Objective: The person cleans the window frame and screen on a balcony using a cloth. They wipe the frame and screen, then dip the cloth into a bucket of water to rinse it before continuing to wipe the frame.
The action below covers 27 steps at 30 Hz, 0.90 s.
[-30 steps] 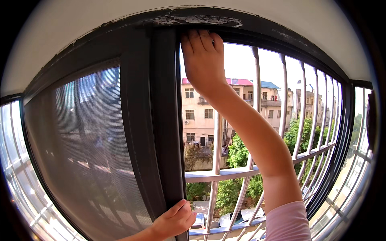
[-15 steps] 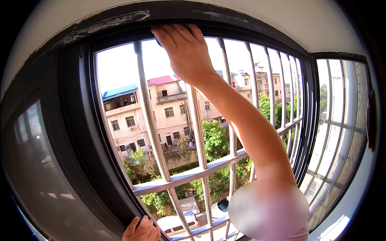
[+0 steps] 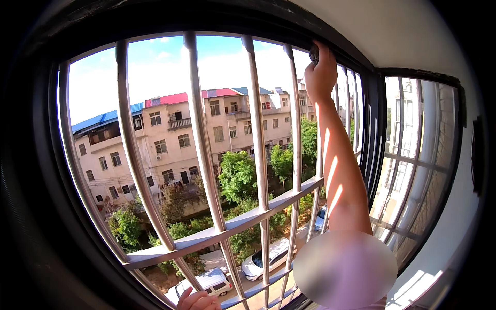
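My right hand (image 3: 321, 75) is raised high to the upper rail of the dark window frame (image 3: 345, 51), towards its right end. Its fingers close around a small dark crumpled wad (image 3: 314, 55), pressed up against the rail; the hand covers most of the wad. At the lower edge of the picture, my left hand (image 3: 198, 301) shows only its fingers, bent and close together, in front of the metal bars. Whatever they hold, if anything, is out of sight.
Upright metal bars (image 3: 202, 129) joined by a flat crossbar (image 3: 243, 222) stand across the window opening. A second barred window (image 3: 421, 155) is at the right, beside a white wall (image 3: 413, 46). Outside are buildings, trees and parked cars.
My right hand has slid rightwards along the upper rail with the dark wad. The view has shifted right, and my left hand sits lower in the picture, showing less.
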Available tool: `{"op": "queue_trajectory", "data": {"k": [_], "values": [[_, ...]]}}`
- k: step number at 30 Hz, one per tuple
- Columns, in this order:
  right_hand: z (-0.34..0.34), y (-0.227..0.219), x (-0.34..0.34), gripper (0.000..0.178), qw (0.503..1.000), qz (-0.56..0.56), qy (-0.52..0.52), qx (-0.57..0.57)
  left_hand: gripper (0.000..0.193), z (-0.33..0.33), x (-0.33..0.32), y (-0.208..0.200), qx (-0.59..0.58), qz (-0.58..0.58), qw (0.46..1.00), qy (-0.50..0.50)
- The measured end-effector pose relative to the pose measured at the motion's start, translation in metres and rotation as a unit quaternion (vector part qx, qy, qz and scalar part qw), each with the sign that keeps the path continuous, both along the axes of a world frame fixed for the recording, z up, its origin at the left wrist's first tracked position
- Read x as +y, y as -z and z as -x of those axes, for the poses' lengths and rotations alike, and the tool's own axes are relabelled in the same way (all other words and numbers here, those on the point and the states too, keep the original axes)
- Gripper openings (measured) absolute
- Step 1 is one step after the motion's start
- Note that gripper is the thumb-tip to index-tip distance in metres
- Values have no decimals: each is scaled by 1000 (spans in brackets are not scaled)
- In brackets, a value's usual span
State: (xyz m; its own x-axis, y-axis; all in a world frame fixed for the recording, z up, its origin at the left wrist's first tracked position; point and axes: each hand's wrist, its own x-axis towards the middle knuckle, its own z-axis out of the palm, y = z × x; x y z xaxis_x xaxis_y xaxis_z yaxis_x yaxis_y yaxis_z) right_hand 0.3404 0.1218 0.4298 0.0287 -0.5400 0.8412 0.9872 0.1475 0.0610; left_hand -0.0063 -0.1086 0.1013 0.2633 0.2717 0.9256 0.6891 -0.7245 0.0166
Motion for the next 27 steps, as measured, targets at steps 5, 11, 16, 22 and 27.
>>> {"op": "queue_trajectory", "data": {"k": [5,11,16,22,27], "values": [[45,11,-3,53,995,1,-97,-9,26,-42,57,7,-169,67,979,-94],[57,14,-10,61,997,-23,-10,-73,48,-53,73,-32,-197,40,974,-103],[35,6,-18,58,994,-15,37,-102,54,-68,97,-83,-250,47,967,-12],[73,6,-28,56,995,-6,-7,-98,53,-72,117,-121,-325,173,928,60],[78,5,-18,56,991,-53,15,-125,40,-69,142,-134,-336,291,883,148]]}}
